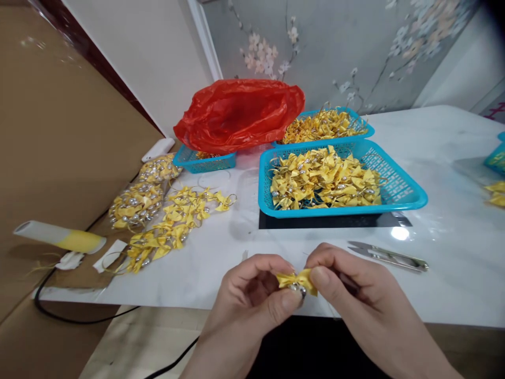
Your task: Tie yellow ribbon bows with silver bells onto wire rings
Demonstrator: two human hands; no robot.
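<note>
A small yellow ribbon bow (305, 279) with silvery beads at its middle is held between my two hands, just over the table's front edge. My left hand (258, 295) pinches the bow and its beads between thumb and fingers. From the other side, my right hand (351, 289) has its thumb and forefinger closed on the bow's right wing. Thread snips (389, 255) lie on the table just beyond my right hand. Finished-looking bows (169, 226) with beads and thin loops lie in a loose pile at the left.
A blue basket (343, 213) heaped with yellow bows stands ahead, with another blue basket (369, 131) behind it. A red plastic bag (236, 118) rests over a smaller blue basket (209, 164). At left are bundled bows (136, 205), a yellow-white tube (63, 237) and a black cable (43, 310).
</note>
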